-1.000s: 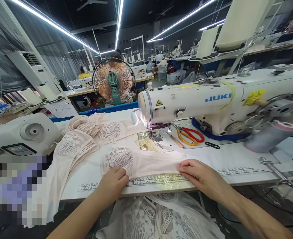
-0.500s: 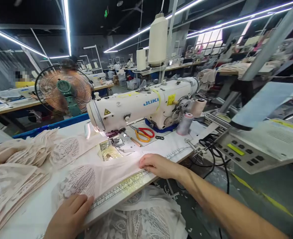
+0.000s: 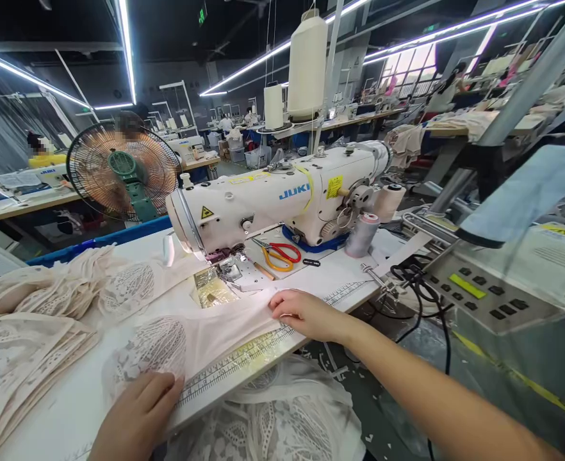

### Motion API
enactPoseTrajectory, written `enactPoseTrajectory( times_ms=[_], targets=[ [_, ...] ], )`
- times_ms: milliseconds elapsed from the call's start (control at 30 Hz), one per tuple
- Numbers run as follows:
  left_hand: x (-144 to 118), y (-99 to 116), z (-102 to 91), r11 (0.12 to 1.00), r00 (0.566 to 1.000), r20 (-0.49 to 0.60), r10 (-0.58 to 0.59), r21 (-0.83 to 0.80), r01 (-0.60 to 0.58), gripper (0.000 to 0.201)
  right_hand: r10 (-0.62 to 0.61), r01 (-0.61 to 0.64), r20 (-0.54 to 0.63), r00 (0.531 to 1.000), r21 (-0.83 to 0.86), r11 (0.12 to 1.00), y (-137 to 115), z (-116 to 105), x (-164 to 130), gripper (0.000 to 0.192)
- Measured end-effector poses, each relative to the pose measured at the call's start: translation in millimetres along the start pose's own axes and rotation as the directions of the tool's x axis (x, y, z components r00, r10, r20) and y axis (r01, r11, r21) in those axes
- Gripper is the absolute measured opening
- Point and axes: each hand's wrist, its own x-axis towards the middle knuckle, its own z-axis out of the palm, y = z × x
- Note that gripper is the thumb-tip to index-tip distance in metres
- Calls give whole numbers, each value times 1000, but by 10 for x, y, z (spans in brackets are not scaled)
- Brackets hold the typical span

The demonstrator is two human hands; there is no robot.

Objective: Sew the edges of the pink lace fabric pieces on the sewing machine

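Note:
A pale pink lace garment piece (image 3: 210,330) lies across the front of the sewing table, its patterned lace end to the left and its plain end to the right. My left hand (image 3: 141,406) is closed at the lower edge of the lace, fingertips on the cloth and thumb side near the printed ruler (image 3: 234,368). At the other end, my right hand (image 3: 306,314) pinches the plain fabric between thumb and fingers. Just behind the piece stands a white sewing machine (image 3: 263,202), with its needle area above the gold-taped plate (image 3: 215,291).
Scissors (image 3: 282,256) with red and orange handles lie under the machine arm, near a small dark blade (image 3: 311,262). Stacked lace pieces (image 3: 32,339) cover the table's left side. More lace (image 3: 282,416) hangs below the front edge. A thread cone (image 3: 362,235) and control box (image 3: 484,294) are rightward.
The view has shifted slightly. Both hands stay at the same ends of the garment piece; the fabric by my right hand looks slightly more gathered.

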Motion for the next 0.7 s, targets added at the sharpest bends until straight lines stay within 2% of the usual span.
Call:
enactPoseTrajectory(
  times_ms=[133,233,333,467,567,700],
  targets=[
    [-23,-42,51,1000,1000,9,7,-21,-7,35,19,-19,2,1000,-39,999,-8,13,2,25],
    [14,-3,12,999,1000,2,8,-34,-8,30,14,-14,10,1000,-34,999,-40,61,-9,27],
    [87,87,-53,987,995,48,-89,-131,95,27,-22,22,23,1000,-1,1000,-16,131,-33,13],
    [135,140,-48,941,966,115,-230,-229,251,24,-41,40,24,999,41,998,130,212,-29,14],
    [121,158,-18,925,960,94,-262,-259,278,23,-57,55,32,998,36,998,167,229,-31,15],
    [115,164,-4,927,966,60,-252,-273,258,24,-83,83,73,994,7,997,115,205,-55,17]
  ],
)
